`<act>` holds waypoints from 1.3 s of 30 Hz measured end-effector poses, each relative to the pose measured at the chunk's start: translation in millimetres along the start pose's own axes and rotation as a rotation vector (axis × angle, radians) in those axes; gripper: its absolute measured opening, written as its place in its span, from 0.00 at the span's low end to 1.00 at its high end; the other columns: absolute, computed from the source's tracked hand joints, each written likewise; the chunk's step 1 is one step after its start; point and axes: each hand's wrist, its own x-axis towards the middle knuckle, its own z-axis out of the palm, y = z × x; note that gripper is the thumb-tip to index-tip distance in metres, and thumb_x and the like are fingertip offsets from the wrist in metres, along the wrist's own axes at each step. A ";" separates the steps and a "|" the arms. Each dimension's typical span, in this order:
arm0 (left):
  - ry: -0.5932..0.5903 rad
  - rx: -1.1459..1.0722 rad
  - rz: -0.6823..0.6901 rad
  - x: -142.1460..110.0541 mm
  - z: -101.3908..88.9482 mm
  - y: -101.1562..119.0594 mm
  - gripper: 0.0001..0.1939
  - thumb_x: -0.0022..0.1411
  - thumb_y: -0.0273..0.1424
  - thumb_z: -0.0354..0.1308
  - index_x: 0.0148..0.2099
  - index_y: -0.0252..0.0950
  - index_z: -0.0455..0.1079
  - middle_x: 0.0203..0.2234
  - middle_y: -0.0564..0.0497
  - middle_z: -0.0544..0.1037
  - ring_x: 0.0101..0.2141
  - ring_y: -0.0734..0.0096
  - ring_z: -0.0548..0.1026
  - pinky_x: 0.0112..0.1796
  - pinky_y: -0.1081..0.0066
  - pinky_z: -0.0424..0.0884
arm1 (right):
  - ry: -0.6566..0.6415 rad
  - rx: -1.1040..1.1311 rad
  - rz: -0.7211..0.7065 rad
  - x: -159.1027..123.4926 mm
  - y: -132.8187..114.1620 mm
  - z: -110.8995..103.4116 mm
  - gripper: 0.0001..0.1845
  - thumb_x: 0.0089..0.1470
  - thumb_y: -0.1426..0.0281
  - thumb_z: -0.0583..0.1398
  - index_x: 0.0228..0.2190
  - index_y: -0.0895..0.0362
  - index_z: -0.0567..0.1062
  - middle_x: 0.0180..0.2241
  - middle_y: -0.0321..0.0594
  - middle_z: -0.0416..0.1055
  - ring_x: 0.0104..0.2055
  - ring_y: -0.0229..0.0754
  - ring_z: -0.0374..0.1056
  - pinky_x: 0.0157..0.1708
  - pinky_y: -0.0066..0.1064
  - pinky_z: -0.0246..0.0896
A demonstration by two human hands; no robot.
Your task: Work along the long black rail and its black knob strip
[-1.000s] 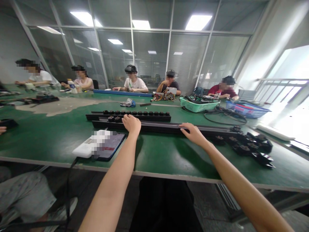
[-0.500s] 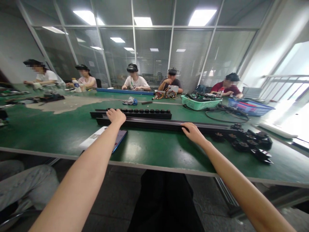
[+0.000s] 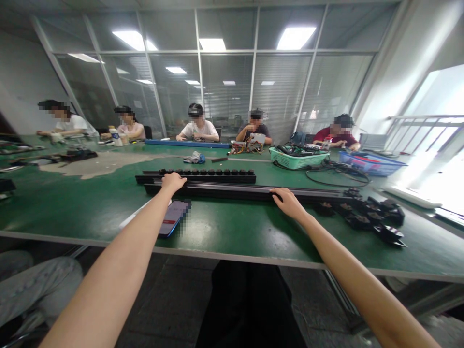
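Observation:
A long black rail with a lengthwise groove lies across the green table in front of me. Near its left end, my left hand has its fingers closed over the top edge. My right hand grips the near side of the same rail further right, thumb in front and fingers on top. Just behind lies a second black rail, carrying a row of several round black pieces. Under my left forearm, a phone rests partly on a white sheet or box.
Several loose black parts lie right of the rail. Behind them are a black cable, a green basket and a blue basket. A crumpled cloth lies farther back. Several people sit along the far side.
The view has tilted up slightly, so the scene sits lower. More of the phone shows beside my left forearm. Both hands stay at about the same places on the rail.

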 end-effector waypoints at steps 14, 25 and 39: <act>-0.001 -0.144 0.184 -59.1 5.1 103.8 0.18 0.73 0.36 0.52 0.50 0.35 0.82 0.47 0.38 0.85 0.50 0.52 0.81 0.52 0.61 0.75 | -0.001 -0.012 0.019 -2.0 -4.1 -0.1 0.19 0.67 0.68 0.55 0.53 0.58 0.79 0.53 0.53 0.79 0.57 0.54 0.73 0.63 0.50 0.65; 0.040 -0.261 0.336 -116.7 21.5 186.1 0.20 0.75 0.27 0.47 0.60 0.33 0.75 0.53 0.37 0.80 0.55 0.52 0.76 0.55 0.61 0.73 | -0.082 -0.055 0.029 17.9 -33.0 13.3 0.25 0.70 0.67 0.53 0.64 0.57 0.72 0.60 0.54 0.74 0.64 0.53 0.67 0.67 0.51 0.60; 0.199 -0.234 0.715 -111.5 44.0 165.0 0.21 0.76 0.25 0.45 0.64 0.32 0.71 0.58 0.36 0.79 0.57 0.56 0.76 0.59 0.58 0.71 | -0.085 0.039 0.165 72.2 -88.7 52.4 0.20 0.69 0.74 0.54 0.57 0.49 0.77 0.57 0.45 0.75 0.59 0.48 0.71 0.60 0.40 0.67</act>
